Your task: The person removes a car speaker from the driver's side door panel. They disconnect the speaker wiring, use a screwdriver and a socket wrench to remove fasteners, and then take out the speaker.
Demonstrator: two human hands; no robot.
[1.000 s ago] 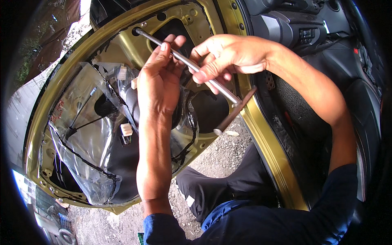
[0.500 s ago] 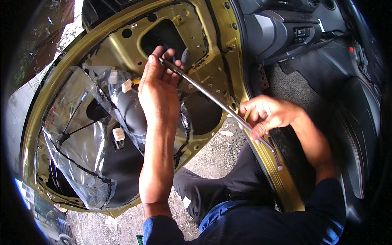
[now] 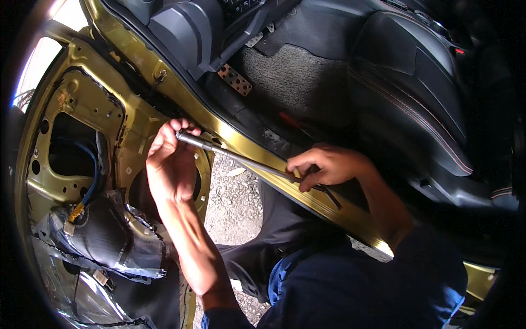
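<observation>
A long, slim metal socket wrench (image 3: 246, 163) slants across in front of me, with a thicker cylindrical end at the left and a bent end at the right. My left hand (image 3: 174, 164) is closed around the thick end, beside the stripped inner side of a gold car door (image 3: 90, 55). Nearer the bent end, my right hand (image 3: 331, 166) pinches the shaft between thumb and fingers, above the gold door sill (image 3: 320, 205). Part of the left-hand grip is hidden behind the palm.
On the door, a blue cable (image 3: 93, 167) runs to a pale connector (image 3: 69, 228) over dark sheeting. A black stitched seat (image 3: 402, 82) and a perforated metal footrest (image 3: 234, 80) are inside the car. A red-handled object (image 3: 289, 120) lies by the sill. Gravel (image 3: 233, 205) shows below.
My view has turned toward the car interior, so the door now sits farther left. Both hands still hold the wrench, which now lies flatter, its thick end away from the door's upper opening.
</observation>
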